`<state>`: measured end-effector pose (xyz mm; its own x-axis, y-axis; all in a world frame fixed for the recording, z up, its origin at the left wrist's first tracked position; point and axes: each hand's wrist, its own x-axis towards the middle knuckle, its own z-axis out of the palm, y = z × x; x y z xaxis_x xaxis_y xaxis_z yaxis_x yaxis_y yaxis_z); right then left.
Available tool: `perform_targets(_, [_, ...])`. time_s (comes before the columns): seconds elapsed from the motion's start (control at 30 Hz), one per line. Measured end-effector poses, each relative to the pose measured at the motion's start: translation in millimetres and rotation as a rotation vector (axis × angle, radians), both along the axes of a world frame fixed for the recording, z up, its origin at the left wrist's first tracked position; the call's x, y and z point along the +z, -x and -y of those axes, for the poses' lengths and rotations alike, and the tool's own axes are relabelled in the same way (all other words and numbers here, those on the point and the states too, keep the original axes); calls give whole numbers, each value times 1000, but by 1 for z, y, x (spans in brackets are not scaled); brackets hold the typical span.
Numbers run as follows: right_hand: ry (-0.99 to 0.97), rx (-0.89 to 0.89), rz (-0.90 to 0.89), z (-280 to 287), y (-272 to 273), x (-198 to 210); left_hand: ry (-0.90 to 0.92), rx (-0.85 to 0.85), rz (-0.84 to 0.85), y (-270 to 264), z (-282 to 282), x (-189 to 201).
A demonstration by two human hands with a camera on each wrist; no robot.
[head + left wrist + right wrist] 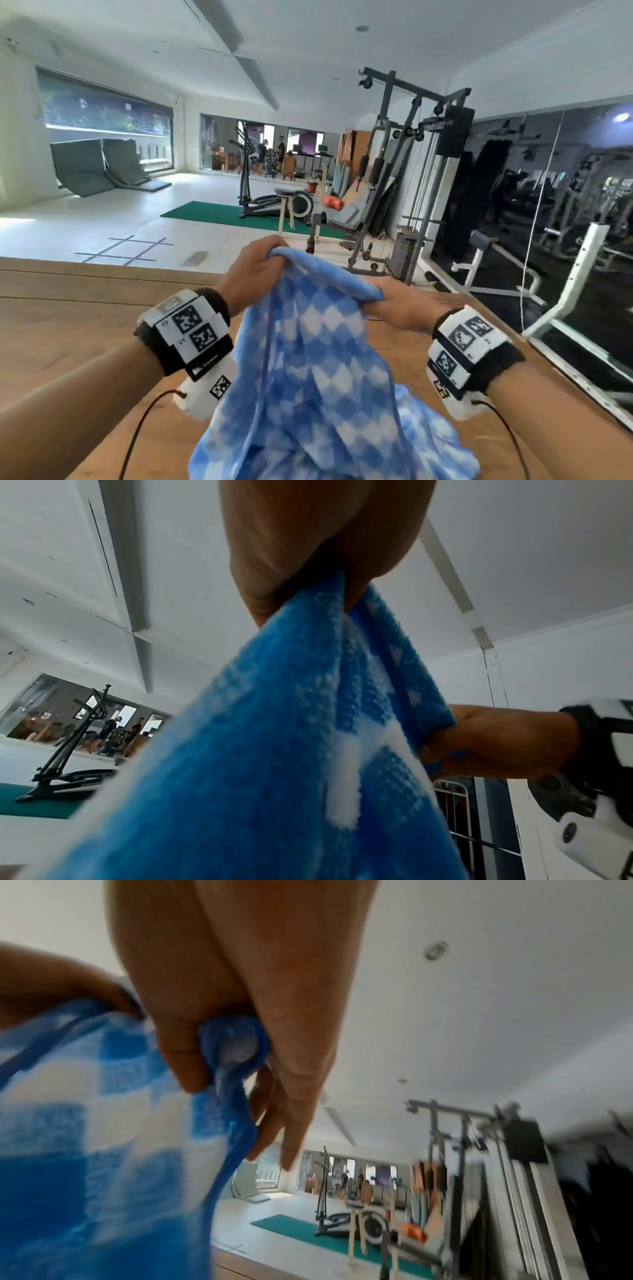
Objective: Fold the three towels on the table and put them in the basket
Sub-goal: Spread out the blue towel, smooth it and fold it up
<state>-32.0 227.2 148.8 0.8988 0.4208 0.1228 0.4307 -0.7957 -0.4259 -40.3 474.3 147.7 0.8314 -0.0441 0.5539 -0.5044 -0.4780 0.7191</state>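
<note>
the blue-and-white checked terry towel (318,359) hangs above the wooden table (75,325), its lower folds bunched near the table's near edge. the left hand (251,270) grips the towel's upper hem, fingers curled round the looped pile fabric. the right hand (399,303) pinches the same hem between thumb and forefinger, its other fingers extended; a rolled corner protrudes from the pinch. the hem sags between both hands.

Towel (318,370) blue-white checked; table (68,325) brown.
</note>
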Motion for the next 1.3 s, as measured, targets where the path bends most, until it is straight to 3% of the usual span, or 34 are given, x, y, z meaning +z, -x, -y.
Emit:
perform_targets(0.07, [-142,-86,78,-5,-1,-1,-82,12,-21,-3,-8,-5])
perform_targets(0.2, [-229,5,204,-36,4,15,-213,-336,-174,8,6,-11])
perform_targets(0.27, [-171,44,195,-43,5,21,-235,-295,-60,6,18,-14])
perform_targets(0.4, [-169,49,-29,-21,2,13,140,-152,-31,3,17,3])
perform_targets(0.53, [-330,3,-303,-12,14,-12,268,-110,2,2,15,22])
perform_targets(0.57, [-408,-50,-259,-11,13,-6,281,-91,-10,3,18,25])
perform_targets(0.63, [-528,-194,11,-1,7,22,203,-62,-51,3,24,27])
perform_targets(0.7, [-619,-154,155,7,5,54,80,-134,-101,7,34,28])
perform_targets(0.83, [-574,14,53,3,9,58,49,-289,-37,10,63,29])
perform_targets(0.9, [-623,3,43,6,14,47,37,-270,18,6,73,30])
perform_targets(0.97, [-704,7,-98,15,19,32,76,-235,68,4,78,34])
perform_targets(1.0, [-691,49,-191,18,23,20,109,-218,94,2,79,37])
perform_targets(1.07, [-435,113,-280,24,26,-11,175,-221,121,0,83,44])
perform_targets(1.17, [-98,84,-203,40,10,-44,165,-210,111,3,94,51])
perform_targets(1.23, [-145,-15,-20,56,-10,-34,52,-176,103,2,94,47])
perform_targets(1.3, [-223,-116,139,70,-20,-4,-195,-188,-8,0,91,39])
